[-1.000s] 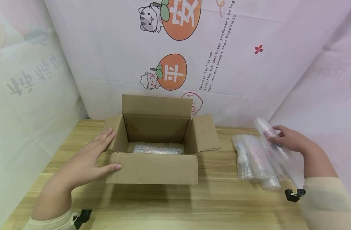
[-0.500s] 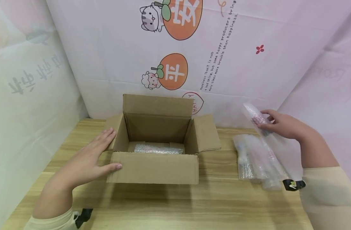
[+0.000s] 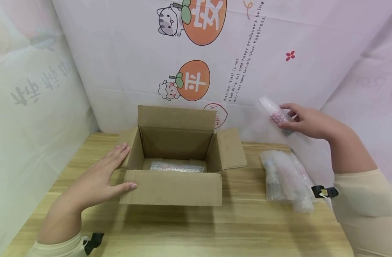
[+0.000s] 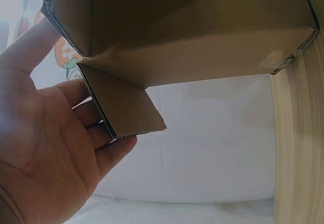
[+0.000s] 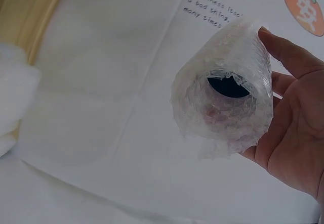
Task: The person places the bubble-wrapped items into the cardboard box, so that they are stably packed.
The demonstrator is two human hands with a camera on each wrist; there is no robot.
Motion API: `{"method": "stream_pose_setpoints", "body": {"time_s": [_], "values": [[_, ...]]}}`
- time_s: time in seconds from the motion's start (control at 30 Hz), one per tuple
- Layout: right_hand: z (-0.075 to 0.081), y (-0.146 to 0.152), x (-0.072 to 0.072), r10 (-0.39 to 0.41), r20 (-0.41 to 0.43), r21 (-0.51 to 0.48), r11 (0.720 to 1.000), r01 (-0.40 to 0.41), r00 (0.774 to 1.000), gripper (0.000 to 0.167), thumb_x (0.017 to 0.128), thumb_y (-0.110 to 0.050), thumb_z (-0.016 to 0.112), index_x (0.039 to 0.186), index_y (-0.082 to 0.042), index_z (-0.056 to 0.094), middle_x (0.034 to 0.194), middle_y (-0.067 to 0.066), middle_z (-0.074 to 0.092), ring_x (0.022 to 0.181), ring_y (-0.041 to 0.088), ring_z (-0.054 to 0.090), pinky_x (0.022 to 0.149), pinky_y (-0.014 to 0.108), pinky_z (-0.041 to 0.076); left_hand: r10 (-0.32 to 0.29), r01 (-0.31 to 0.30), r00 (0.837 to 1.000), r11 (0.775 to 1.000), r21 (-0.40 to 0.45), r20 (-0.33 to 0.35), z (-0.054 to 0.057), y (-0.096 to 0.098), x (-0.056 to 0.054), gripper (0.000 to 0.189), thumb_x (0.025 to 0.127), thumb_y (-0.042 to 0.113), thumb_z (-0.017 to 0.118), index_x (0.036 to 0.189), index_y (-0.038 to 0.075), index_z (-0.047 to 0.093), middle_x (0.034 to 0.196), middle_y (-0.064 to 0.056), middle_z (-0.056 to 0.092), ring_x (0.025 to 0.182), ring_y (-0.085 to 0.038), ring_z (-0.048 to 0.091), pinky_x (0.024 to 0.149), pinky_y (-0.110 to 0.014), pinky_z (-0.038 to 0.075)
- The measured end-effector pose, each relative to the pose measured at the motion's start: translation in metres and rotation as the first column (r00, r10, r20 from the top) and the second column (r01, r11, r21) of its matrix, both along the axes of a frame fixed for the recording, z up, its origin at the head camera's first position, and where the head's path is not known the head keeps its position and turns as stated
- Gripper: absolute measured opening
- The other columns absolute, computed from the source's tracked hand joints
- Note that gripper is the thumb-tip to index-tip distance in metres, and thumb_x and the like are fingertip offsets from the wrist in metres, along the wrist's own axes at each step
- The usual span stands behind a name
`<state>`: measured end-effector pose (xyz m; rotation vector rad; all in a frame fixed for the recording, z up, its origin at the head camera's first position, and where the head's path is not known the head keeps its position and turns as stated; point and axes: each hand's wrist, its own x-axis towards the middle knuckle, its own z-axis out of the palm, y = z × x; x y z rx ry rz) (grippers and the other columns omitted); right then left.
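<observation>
My left hand (image 3: 98,184) rests against the near left corner of an open cardboard box (image 3: 171,188). In the left wrist view, its extended fingers lie along the outside of the left flap (image 4: 124,105), and the thumb touches the front flap. My right hand (image 3: 308,123) holds up a bubble-wrapped cylinder (image 3: 274,114), above the table's back right part, gripped between thumb and fingers. A dark round end (image 5: 229,86) shows inside the wrap, with pinkish patches around it. Another bubble-wrapped roll (image 3: 176,166) lies inside the box, its lower part hidden by the front wall.
Several bubble-wrapped packages (image 3: 284,175) lie in a pile on the wooden table (image 3: 170,232), right of the box. The box's right flap (image 3: 230,148) sticks out towards them. White printed sheeting (image 3: 125,64) rises behind the table and along both sides.
My right hand has lifted the bubble-wrapped cylinder off the pile and carried it up and left. My left hand and the box have stayed in place.
</observation>
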<state>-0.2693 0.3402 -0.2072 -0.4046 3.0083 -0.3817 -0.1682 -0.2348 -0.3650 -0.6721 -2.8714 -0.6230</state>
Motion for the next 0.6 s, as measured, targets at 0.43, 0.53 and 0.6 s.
{"method": "stream_pose_setpoints", "body": {"time_s": [0.43,0.53,0.6], "values": [[0.028,-0.049,-0.002,0.075,-0.050,0.002,0.997,-0.075,0.996,0.072,0.094,-0.045,0.063,0.152,-0.016,0.032,0.130,0.022,0.055,0.114,0.037,0.057,0.091,0.054,0.046,0.005,-0.005,1.000,1.000,-0.006,-0.015,-0.002,-0.002,-0.003,0.101,0.083,0.067,0.063,0.159,0.024,0.012,0.166,0.001,0.009,0.152,-0.031,0.013,0.112,-0.066,0.026],[0.033,-0.059,-0.002,0.093,-0.048,0.004,0.996,-0.092,0.995,0.072,0.094,-0.046,0.062,0.153,-0.018,0.031,0.131,0.020,0.055,0.116,0.035,0.056,0.093,0.053,0.045,-0.001,0.001,1.000,1.000,-0.010,-0.011,-0.001,-0.002,-0.003,0.102,0.084,0.067,0.062,0.159,0.023,0.011,0.166,0.000,0.009,0.152,-0.031,0.012,0.112,-0.065,0.026],[0.036,-0.066,-0.002,0.107,-0.046,0.006,0.994,-0.107,0.993,0.073,0.094,-0.047,0.062,0.153,-0.019,0.030,0.132,0.020,0.054,0.118,0.035,0.055,0.096,0.053,0.044,-0.003,0.003,1.000,1.000,-0.010,-0.009,0.000,-0.002,-0.002,0.102,0.084,0.067,0.062,0.159,0.022,0.011,0.166,0.000,0.009,0.152,-0.031,0.012,0.112,-0.065,0.026]]}}
